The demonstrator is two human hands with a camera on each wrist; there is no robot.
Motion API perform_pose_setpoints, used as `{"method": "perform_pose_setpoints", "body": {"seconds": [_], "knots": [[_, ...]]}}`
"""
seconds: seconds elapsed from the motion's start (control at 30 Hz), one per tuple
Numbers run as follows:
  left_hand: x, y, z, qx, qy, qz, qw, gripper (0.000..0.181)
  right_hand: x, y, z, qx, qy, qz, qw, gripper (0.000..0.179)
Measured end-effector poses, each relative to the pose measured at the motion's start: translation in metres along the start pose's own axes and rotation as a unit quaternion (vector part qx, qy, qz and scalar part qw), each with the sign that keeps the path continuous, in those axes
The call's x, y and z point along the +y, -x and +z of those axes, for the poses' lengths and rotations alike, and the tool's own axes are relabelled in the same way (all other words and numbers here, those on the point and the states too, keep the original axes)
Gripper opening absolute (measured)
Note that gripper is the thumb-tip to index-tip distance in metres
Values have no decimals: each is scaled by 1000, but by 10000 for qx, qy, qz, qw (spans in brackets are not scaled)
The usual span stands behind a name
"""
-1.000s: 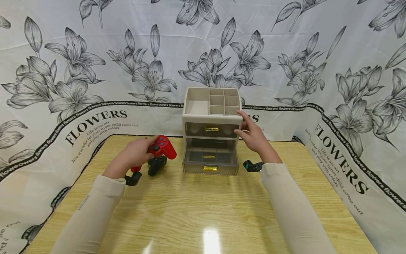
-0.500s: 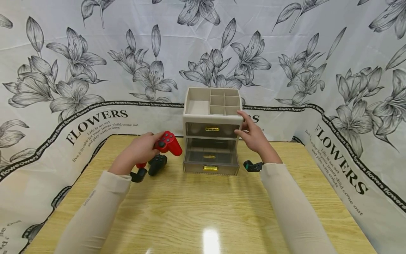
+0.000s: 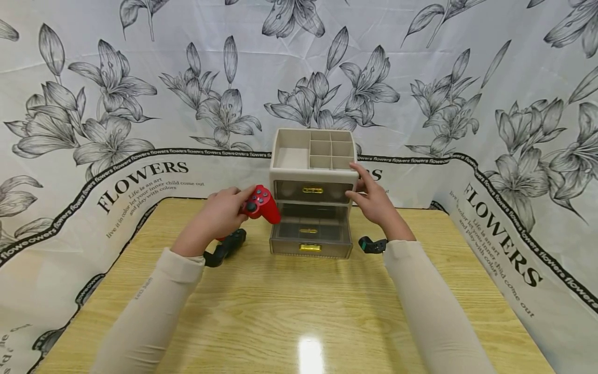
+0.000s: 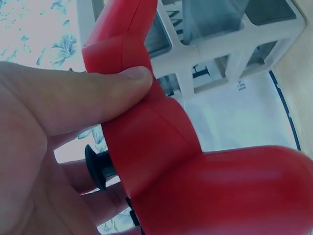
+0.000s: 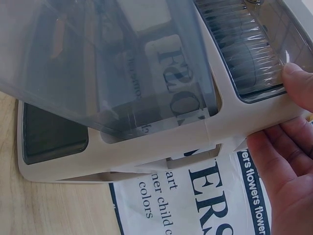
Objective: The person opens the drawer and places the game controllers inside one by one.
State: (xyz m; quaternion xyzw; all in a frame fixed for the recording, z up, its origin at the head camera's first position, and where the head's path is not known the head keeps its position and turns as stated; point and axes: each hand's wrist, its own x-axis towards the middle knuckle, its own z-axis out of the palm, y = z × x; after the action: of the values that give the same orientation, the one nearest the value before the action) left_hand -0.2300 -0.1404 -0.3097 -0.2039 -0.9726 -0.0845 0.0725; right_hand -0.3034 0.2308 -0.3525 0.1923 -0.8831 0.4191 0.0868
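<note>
My left hand [image 3: 223, 210] holds a red game controller [image 3: 265, 202] in the air, just left of the drawer organizer [image 3: 306, 173]. In the left wrist view, the thumb presses on the red controller's shell [image 4: 146, 142], while the fingers lie on its far side. A smoky clear drawer [image 3: 310, 241] is pulled out of the organizer below its closed top drawer [image 3: 313, 191]. My right hand [image 3: 375, 201] grips the organizer's right edge. The right wrist view shows its thumb on the front and its fingers [image 5: 274, 156] along the side wall.
A black game controller [image 3: 237, 240] lies on the wooden table [image 3: 299, 301], partly hidden by my left wrist. White compartments [image 3: 331, 150] form the organizer's top. Floral cloth [image 3: 224, 104] hangs behind and at both sides.
My left hand has carried the red controller rightward and slightly up, toward the pulled-out drawer. My right hand and the organizer have stayed in place.
</note>
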Motion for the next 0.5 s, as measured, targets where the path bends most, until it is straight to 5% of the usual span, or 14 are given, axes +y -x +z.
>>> {"method": "perform_pose_setpoints", "body": {"seconds": [0.23, 0.5], "knots": [[12, -3, -1, 90, 93, -62, 9999, 71, 0, 0, 0, 19, -32, -22, 10000, 71], [25, -4, 1, 487, -20, 206, 9986, 66, 0, 1, 1, 25, -15, -30, 10000, 71]]}}
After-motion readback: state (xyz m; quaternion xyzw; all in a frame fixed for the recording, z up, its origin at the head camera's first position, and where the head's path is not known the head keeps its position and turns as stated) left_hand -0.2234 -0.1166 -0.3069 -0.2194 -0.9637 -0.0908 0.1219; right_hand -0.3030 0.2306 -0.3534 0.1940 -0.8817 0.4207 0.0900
